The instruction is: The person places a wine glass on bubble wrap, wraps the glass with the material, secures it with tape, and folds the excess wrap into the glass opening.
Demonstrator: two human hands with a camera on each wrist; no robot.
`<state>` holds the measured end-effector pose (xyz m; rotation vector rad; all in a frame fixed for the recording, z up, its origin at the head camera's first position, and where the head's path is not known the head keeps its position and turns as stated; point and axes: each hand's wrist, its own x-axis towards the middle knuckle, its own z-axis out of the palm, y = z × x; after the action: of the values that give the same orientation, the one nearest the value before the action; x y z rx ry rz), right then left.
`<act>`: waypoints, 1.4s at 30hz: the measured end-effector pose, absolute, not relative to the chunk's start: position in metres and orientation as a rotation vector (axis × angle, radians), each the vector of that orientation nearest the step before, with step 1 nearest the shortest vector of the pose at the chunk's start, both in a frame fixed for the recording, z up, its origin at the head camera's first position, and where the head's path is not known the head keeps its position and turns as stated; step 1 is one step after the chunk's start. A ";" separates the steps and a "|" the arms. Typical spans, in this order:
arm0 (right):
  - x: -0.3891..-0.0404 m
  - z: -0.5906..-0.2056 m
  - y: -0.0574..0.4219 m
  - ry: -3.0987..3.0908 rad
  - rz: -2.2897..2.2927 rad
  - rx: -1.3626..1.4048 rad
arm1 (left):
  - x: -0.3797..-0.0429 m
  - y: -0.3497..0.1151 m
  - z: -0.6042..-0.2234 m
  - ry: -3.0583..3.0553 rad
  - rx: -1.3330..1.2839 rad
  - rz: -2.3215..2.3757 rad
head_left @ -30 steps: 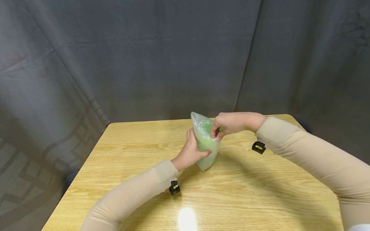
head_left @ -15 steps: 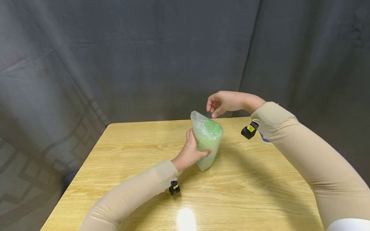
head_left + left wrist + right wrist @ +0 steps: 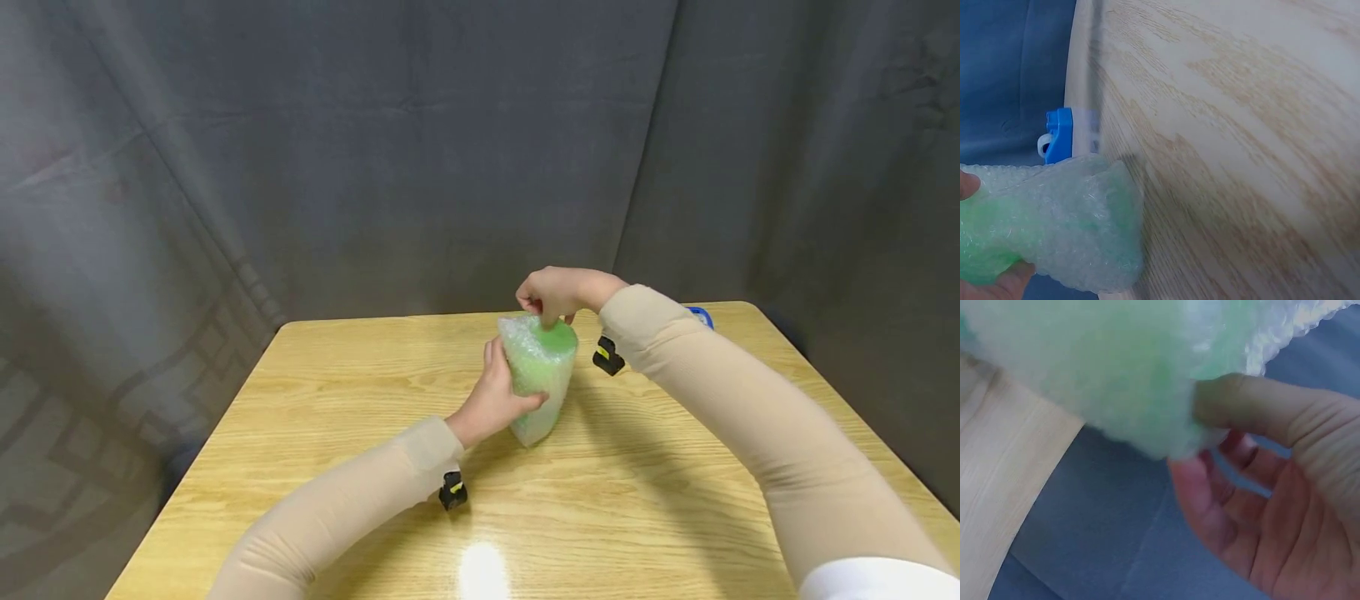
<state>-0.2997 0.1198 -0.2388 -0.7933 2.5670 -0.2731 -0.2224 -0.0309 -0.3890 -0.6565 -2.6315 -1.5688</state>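
Observation:
A green item wrapped in clear bubble wrap (image 3: 542,379) stands tilted on the table; what the item is cannot be made out through the layers. My left hand (image 3: 497,402) grips the bundle from its left side, thumb across the front. At the top edge my right hand (image 3: 562,292) bends down over the wrap. In the right wrist view, the thumb and forefinger of my right hand (image 3: 1260,469) pinch the edge of the bubble wrap (image 3: 1116,381). Bubble wrap (image 3: 1079,219) also fills the lower left of the left wrist view, its bottom end against the table.
A blue object with a white ring (image 3: 1059,136), like a tape dispenser, lies near the table's far edge; in the head view the right sleeve partly hides this blue object (image 3: 701,317). Behind the wooden table (image 3: 337,400) hangs a dark grey curtain (image 3: 420,167).
My right hand lifted off the bundle, rose above it, then came back down onto its top edge. The blue object has come into view behind the right sleeve. My left hand keeps its grip.

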 end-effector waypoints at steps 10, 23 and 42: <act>-0.305 -0.235 0.138 2.413 -0.455 -0.764 | -0.221 -0.033 -0.388 -2.624 -0.677 -1.576; -0.307 -0.250 0.134 2.504 -0.407 -0.740 | -0.219 -0.032 -0.387 -2.654 -0.664 -1.567; -0.302 -0.241 0.166 2.162 -0.693 -0.448 | -0.217 -0.030 -0.386 -2.647 -0.665 -1.561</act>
<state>-0.3017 0.1662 -0.2410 -0.4484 2.1619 -0.6935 -0.2171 -0.0295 -0.3858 -0.6647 -2.6468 -1.5606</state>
